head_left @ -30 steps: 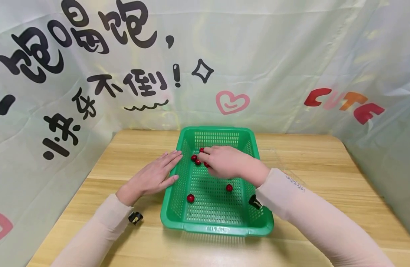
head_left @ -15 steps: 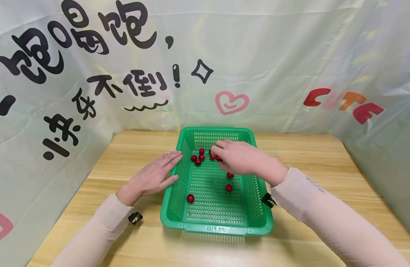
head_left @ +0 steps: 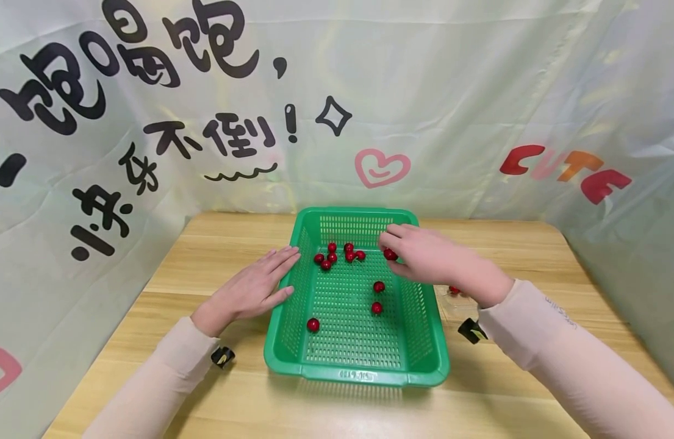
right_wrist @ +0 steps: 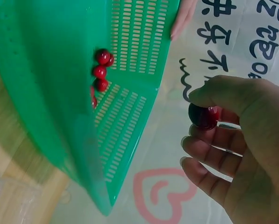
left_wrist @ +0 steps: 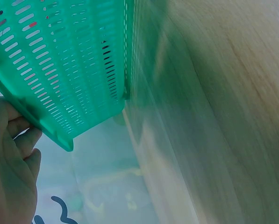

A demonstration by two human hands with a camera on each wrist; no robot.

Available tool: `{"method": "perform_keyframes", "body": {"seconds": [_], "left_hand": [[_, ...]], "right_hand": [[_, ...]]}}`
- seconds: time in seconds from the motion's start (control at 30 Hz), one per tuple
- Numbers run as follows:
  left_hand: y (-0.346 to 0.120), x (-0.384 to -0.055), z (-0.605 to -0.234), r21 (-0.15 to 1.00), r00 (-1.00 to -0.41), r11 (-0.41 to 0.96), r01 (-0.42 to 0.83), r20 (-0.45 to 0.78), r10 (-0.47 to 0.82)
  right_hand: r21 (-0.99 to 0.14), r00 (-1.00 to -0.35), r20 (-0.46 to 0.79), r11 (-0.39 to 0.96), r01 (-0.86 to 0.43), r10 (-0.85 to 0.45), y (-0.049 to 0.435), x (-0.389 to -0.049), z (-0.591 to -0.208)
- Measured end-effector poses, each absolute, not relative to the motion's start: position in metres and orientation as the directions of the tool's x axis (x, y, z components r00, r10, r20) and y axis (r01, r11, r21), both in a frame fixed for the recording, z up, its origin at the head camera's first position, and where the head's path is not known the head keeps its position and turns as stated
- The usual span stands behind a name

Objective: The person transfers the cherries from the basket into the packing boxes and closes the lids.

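Note:
A green plastic basket stands on the table with several dark red cherries spread over its floor. Above its right side, my right hand pinches one cherry between thumb and fingers; the right wrist view shows that cherry clear of the basket wall. My left hand lies with fingers extended against the basket's left rim. In the left wrist view, the left hand's fingers touch the rim from outside, and part of that hand is cut off by the frame edge.
To the right of the basket, partly under my right forearm, lies a clear plastic container with red cherries in it. Hanging cloth with printed lettering encloses the wooden table at the back and sides.
My right hand has moved right across the basket toward its right rim, uncovering cherries at the back. A cherry now shows between its fingers. The left hand has stayed put.

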State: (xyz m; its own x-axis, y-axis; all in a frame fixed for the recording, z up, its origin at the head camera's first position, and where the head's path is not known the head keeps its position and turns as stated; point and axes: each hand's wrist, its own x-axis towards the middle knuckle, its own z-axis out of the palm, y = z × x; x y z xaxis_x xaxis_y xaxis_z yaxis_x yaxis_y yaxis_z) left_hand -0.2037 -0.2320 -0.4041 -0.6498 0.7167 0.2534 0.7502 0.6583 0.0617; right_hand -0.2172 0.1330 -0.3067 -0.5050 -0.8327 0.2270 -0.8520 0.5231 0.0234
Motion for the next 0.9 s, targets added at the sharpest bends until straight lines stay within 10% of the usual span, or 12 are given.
{"method": "perform_keyframes", "body": {"seconds": [0.9], "left_hand": [[-0.232, -0.205, -0.406, 0.076, -0.637, 0.644, 0.761, 0.274, 0.720]], "right_hand": [[-0.064, -0.670, 0.221, 0.675, -0.735, -0.709, 0.212, -0.208, -0.334]]}}
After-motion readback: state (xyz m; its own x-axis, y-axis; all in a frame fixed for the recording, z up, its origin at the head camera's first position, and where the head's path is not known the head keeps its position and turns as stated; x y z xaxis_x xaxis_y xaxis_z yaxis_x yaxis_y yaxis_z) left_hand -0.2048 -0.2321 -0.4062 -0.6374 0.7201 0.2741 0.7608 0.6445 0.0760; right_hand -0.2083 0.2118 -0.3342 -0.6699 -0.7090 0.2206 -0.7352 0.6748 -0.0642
